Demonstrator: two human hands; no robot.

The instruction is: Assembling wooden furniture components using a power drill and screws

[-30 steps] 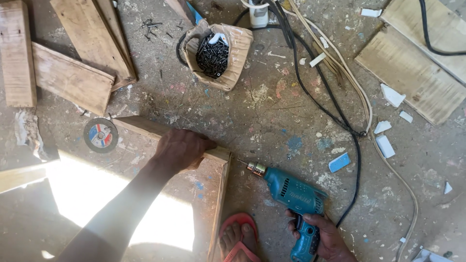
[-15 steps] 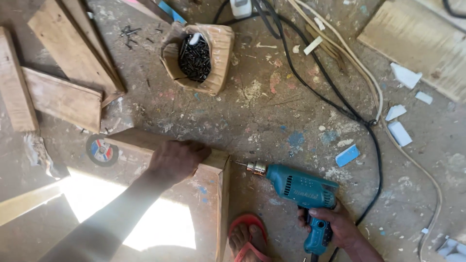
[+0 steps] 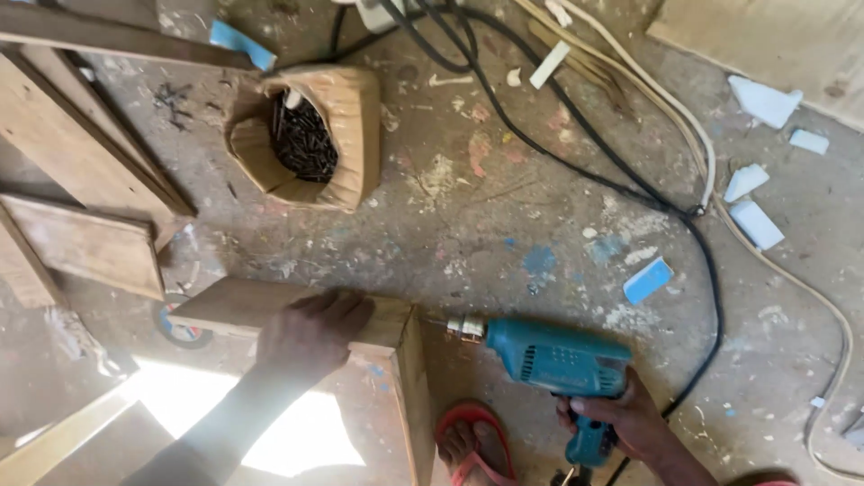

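— Paint-flecked concrete floor [image 3: 504, 225] is the work surface. How is the wooden frame [image 3: 396, 333] being handled?

— Its top board is pressed down by the left hand [image 3: 310, 333], fingers curled over the edge. The blue electric drill [image 3: 553, 358] is gripped at the handle by the right hand [image 3: 621, 418], closed tightly, bit set against the frame's corner.

— What could go wrong?

— The corner could be split, or the bit skated off, if the frame shifts. A sandalled foot [image 3: 472, 441] lies just beside the joint. The black cable [image 3: 576, 153] could be snagged. The box of screws [image 3: 306, 135] sits well apart.
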